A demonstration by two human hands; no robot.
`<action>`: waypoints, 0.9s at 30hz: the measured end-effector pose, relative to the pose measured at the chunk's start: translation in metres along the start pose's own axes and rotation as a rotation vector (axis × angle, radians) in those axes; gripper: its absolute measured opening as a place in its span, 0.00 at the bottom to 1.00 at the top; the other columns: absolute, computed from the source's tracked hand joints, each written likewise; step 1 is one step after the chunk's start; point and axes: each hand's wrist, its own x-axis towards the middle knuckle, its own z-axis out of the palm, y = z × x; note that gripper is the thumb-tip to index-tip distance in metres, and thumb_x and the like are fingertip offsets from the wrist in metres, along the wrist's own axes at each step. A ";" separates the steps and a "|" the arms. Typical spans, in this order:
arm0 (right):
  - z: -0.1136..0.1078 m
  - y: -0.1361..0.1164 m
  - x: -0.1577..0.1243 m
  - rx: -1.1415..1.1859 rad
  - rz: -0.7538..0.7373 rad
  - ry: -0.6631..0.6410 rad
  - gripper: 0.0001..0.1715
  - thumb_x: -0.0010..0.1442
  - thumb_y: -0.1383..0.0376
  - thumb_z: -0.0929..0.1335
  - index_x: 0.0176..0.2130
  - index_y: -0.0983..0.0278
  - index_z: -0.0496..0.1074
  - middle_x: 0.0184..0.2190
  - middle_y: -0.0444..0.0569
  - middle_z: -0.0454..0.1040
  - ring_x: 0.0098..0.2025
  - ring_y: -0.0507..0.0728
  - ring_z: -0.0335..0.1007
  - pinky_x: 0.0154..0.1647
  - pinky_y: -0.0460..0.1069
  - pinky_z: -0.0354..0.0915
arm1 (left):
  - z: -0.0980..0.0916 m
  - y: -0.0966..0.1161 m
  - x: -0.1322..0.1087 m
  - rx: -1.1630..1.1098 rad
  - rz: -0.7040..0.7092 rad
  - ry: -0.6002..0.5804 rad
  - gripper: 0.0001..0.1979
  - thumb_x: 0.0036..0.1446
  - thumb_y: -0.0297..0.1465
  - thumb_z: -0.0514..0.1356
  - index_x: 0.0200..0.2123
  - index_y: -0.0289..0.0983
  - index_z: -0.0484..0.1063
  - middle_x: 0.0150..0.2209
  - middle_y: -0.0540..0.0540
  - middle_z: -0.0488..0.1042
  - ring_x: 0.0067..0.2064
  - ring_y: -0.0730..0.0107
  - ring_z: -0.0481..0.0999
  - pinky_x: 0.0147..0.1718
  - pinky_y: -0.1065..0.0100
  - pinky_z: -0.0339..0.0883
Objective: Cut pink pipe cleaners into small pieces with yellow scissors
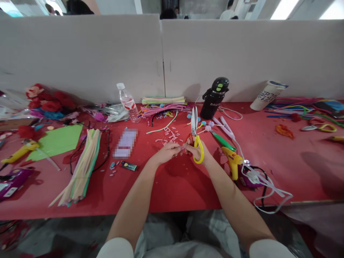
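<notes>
My left hand [168, 153] is closed in a pinch, its fingertips meeting those of my right hand over a small pink piece [182, 147]. My right hand [195, 151] has the yellow-handled scissors [194, 123] hooked in it, blades pointing up and away from me. The thumb and forefinger of that hand also touch the pink piece. Just beyond the hands, many short pink cut bits [172, 135] lie scattered on the red table [172, 190]. Part of the pink piece is hidden by my fingers.
A black bottle [213, 100], a clear plastic bottle [129, 104] and pipe-cleaner bundles [163, 107] stand or lie towards the white partition [107, 53]. At right lie a yellow glue gun [231, 161] and a green-handled tool [223, 141]. A pale stick bundle [80, 168] lies left.
</notes>
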 end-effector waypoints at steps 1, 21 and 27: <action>0.000 -0.001 0.000 -0.004 -0.011 0.010 0.18 0.52 0.59 0.70 0.27 0.61 0.56 0.17 0.37 0.63 0.19 0.50 0.61 0.22 0.46 0.59 | -0.001 0.000 -0.001 -0.022 -0.011 0.002 0.19 0.56 0.44 0.53 0.28 0.33 0.70 0.20 0.52 0.59 0.23 0.77 0.57 0.22 0.72 0.51; -0.009 -0.018 -0.016 -0.600 0.169 -0.294 0.29 0.53 0.43 0.65 0.22 0.63 0.56 0.17 0.38 0.51 0.19 0.47 0.46 0.19 0.45 0.44 | -0.056 -0.020 -0.008 -0.341 0.173 0.711 0.16 0.54 0.42 0.58 0.24 0.35 0.63 0.16 0.57 0.48 0.17 0.82 0.47 0.16 0.75 0.42; 0.000 -0.014 -0.017 -0.671 0.164 -0.324 0.29 0.52 0.43 0.65 0.22 0.63 0.54 0.20 0.39 0.46 0.23 0.48 0.43 0.20 0.45 0.42 | -0.049 -0.021 -0.005 -0.233 0.137 0.650 0.17 0.55 0.43 0.56 0.24 0.35 0.64 0.17 0.56 0.50 0.17 0.82 0.48 0.17 0.74 0.43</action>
